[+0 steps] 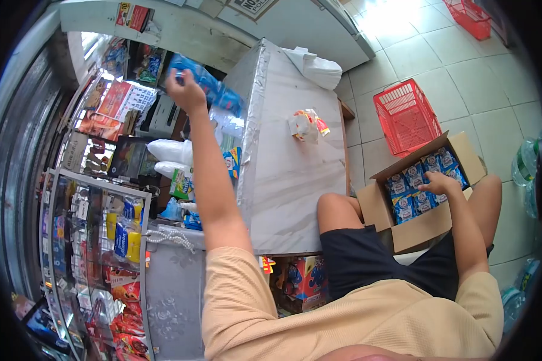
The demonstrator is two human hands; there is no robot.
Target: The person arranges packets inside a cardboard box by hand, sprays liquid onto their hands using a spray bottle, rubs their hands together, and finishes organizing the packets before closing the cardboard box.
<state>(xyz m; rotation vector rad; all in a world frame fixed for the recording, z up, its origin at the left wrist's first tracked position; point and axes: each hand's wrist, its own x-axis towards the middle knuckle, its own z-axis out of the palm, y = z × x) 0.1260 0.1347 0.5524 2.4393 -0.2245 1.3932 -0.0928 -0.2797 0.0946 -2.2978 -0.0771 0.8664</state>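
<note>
My left hand is raised at the upper left, its fingers closed on a strip of blue sachets. The strip hangs to the right of the hand, blurred, beside the edge of the white marble-patterned counter. An open cardboard box sits at my knees, filled with rows of blue-and-white sachet packs. Over these packs lies my right hand, fingers apart and touching the top ones. Whether it grips any pack cannot be made out.
A crumpled wrapper and white plastic bags lie on the counter. Beyond the box is a red basket on the tiled floor. A wire rack of snacks stands at left. Large clear bottles stand at right.
</note>
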